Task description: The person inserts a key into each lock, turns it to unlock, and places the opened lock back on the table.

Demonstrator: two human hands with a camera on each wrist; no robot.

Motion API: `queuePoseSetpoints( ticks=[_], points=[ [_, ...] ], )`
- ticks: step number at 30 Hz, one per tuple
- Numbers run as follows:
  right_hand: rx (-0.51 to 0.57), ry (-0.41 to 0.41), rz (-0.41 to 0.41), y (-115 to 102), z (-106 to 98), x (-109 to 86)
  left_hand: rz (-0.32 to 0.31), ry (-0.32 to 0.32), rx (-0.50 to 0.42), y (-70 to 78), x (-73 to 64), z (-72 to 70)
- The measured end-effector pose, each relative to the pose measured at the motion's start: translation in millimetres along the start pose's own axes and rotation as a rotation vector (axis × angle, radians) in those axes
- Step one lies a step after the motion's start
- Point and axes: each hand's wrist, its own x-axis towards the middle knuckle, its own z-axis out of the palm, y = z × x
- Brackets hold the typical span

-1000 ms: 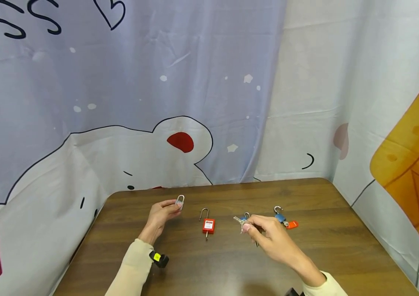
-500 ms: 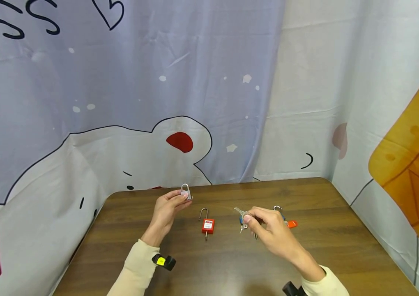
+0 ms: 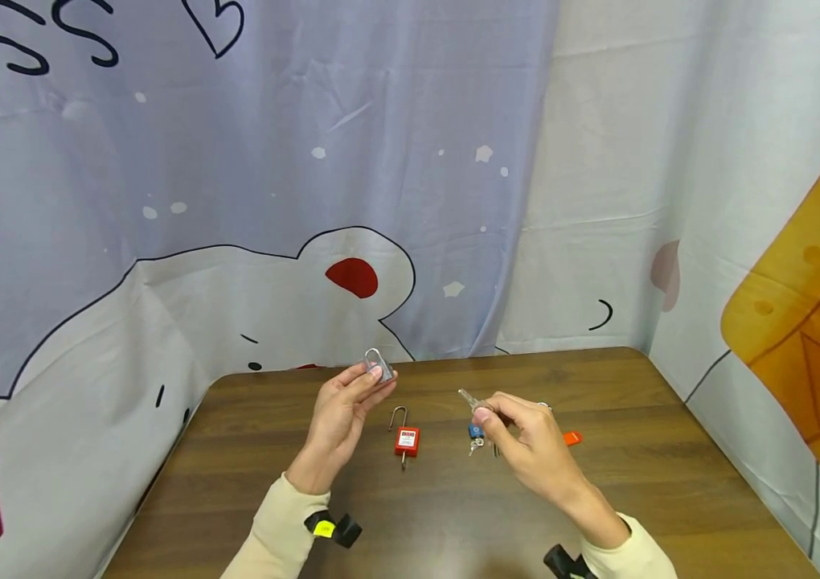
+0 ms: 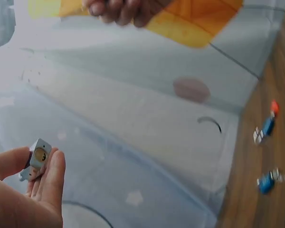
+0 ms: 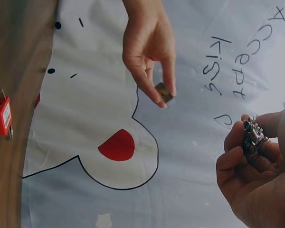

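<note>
My left hand [image 3: 338, 418] pinches a small silver padlock [image 3: 385, 373] between thumb and fingers, raised over the far part of the table, its looped shackle pointing up. In the left wrist view the round brass keyway [image 4: 41, 154] on the underside of that padlock faces the camera. To the right, my right hand [image 3: 536, 442] holds a bunch of metal keys [image 5: 254, 137], and one key [image 3: 468, 398] sticks out from the fingertips toward the padlock. A gap separates the two hands. Most of the keys are hidden by the right hand's fingers in the head view.
On the brown table [image 3: 410, 515] between the hands lies a red padlock [image 3: 407, 441], shackle open, a key in its base. A blue padlock [image 3: 476, 432] with keys lies beyond my right hand. Another blue padlock [image 4: 268, 126] has an orange tag [image 3: 572, 438]. A printed curtain [image 3: 410, 161] hangs behind.
My left hand has moved right and slightly up with the silver padlock, tilting it. My right hand has raised the key a little and turned its tip upward.
</note>
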Motion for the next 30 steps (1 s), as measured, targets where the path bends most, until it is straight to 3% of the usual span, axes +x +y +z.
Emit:
queuePoseSetpoints(
  ticks=[5, 15, 21, 30],
  points=[
    [-0.006, 0.031, -0.045, -4.5, 3.6, 4.4, 0.023, -0.04, -0.044, 3.6, -9.0, 20.2],
    [-0.02, 0.043, -0.032, -9.1, 12.8, 8.8, 0.047, -0.1, -0.096, 3.8, -24.6, 53.7],
    [-0.028, 0.049, -0.072, -4.8, 20.2, 7.9, 0.054, -0.128, -0.118, -0.7, -30.6, 64.9],
    [-0.07, 0.059, -0.088, 1.0, 29.3, 6.6, 0.032, -0.122, -0.148, -8.2, -34.9, 73.5]
  ],
)
